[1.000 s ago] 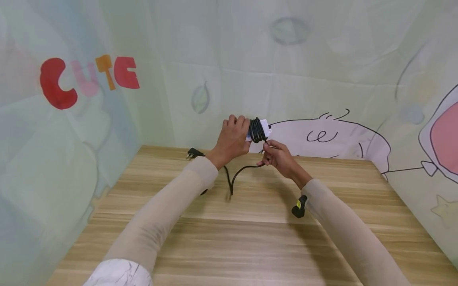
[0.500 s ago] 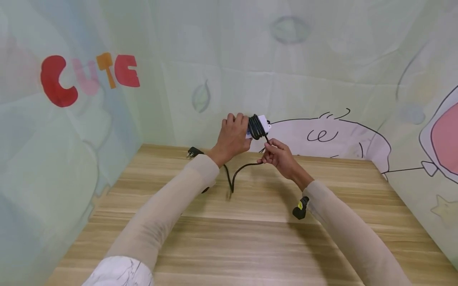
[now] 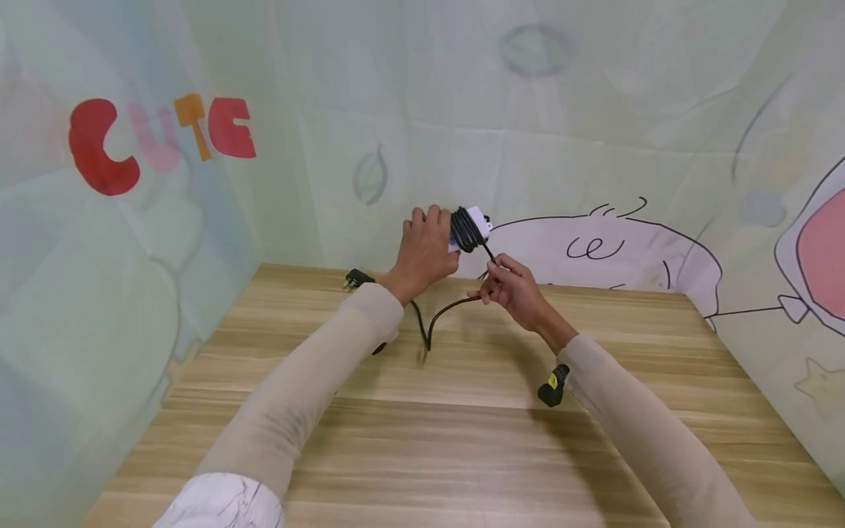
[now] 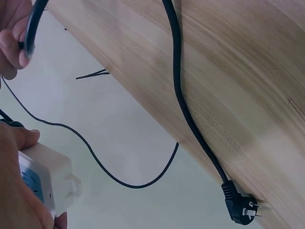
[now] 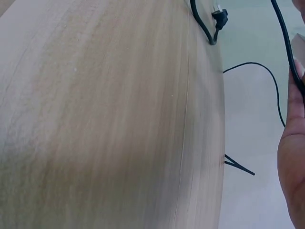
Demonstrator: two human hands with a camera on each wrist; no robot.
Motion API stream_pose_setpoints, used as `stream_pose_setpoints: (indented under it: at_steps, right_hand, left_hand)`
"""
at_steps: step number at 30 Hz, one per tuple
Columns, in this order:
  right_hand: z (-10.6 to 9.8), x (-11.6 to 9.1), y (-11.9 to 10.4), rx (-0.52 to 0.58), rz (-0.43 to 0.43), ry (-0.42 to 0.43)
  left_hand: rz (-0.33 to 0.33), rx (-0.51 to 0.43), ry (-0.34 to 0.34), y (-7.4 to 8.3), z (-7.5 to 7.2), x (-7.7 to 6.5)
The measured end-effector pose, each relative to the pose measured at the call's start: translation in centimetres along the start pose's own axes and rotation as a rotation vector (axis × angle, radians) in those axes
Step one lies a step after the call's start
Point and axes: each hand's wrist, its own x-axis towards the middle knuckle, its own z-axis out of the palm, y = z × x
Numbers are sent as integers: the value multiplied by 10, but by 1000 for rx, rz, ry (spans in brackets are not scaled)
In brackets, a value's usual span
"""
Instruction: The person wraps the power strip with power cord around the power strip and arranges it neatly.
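In the head view my left hand (image 3: 424, 249) grips a white power strip (image 3: 479, 220), held up above the table's far edge. Several turns of black cable (image 3: 466, 231) are wound round the strip. Just below and to the right, my right hand (image 3: 518, 293) pinches the cable where it leaves the coil. From there the loose cable (image 3: 444, 312) sags to the table and passes behind the left forearm. Its black plug (image 3: 359, 279) lies near the far left edge, prongs showing. The left wrist view shows the strip's blue socket face (image 4: 31, 182) beside the fingers.
A wood-grain table (image 3: 422, 455) spreads beneath both arms. Behind it hangs a pale printed backdrop (image 3: 422, 88) with cartoon drawings and coloured letters. A black and yellow wrist device (image 3: 553, 386) hangs at the right cuff.
The strip and my left hand have drifted slightly up and left. My right hand stays nearly in place, and more straight cable shows between it and the coil.
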Motion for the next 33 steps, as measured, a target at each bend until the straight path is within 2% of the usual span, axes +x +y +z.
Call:
stream_pose_setpoints:
  at_steps: [4, 12, 15, 20, 22, 27, 33]
  right_hand:
    - [0, 1, -2, -109, -10, -10]
    - [3, 5, -12, -387, 47, 16]
    - [3, 7, -19, -536, 54, 15]
    - [1, 13, -32, -859, 37, -5]
    - [-1, 17, -37, -969, 10, -34]
    - [2, 23, -49, -1143, -115, -101]
    - [4, 27, -53, -1245, -246, -133]
  left_hand:
    - [-14, 6, -2, -3, -2, 0]
    - [7, 71, -8, -14, -4, -3]
    - [38, 111, -33, -17, -5, -4]
    - [107, 177, -98, -21, -9, -6]
    - [134, 193, -132, -23, -10, -8]
    - [200, 207, -194, -25, -10, -13]
    - [267, 142, -267, -25, -9, -20]
